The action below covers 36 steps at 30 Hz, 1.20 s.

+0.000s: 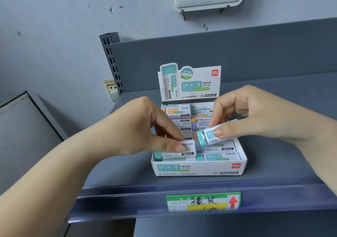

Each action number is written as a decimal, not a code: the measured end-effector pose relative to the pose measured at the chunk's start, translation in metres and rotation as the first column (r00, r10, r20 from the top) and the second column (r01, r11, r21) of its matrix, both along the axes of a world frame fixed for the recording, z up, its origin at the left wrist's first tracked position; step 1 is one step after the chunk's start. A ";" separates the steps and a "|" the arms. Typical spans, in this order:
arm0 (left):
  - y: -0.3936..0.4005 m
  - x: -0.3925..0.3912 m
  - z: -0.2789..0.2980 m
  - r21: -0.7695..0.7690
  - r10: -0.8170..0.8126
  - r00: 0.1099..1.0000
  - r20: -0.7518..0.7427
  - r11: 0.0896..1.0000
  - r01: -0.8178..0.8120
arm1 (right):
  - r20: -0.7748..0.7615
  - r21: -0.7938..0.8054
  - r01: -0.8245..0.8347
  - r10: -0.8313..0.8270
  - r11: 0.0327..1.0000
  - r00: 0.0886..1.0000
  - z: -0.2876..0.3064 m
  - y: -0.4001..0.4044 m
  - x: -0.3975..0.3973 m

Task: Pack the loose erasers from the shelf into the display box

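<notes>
Both hands pinch erasers over the nearly full display box [198, 168]: left hand [145, 127] seating one [184, 148], right hand [253, 114] holding another [209, 134] tilted above.

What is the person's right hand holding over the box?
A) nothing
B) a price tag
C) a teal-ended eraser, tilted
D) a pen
C: the right hand pinches a teal-ended eraser tilted above the display box.

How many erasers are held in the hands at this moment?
2. The left hand pinches one eraser at the display box's front left; the right hand holds a teal-ended eraser tilted above the box.
</notes>
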<state>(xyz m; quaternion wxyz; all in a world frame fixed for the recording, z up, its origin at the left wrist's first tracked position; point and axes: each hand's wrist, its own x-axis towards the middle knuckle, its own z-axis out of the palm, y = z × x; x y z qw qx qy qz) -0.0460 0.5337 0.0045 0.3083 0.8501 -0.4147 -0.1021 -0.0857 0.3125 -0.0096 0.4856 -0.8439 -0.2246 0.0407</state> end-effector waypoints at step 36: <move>0.000 -0.014 -0.017 -0.092 0.228 0.647 0.728 0.967 -0.237 | 0.653 -0.272 0.580 -0.296 0.767 0.697 0.009 0.005 -0.020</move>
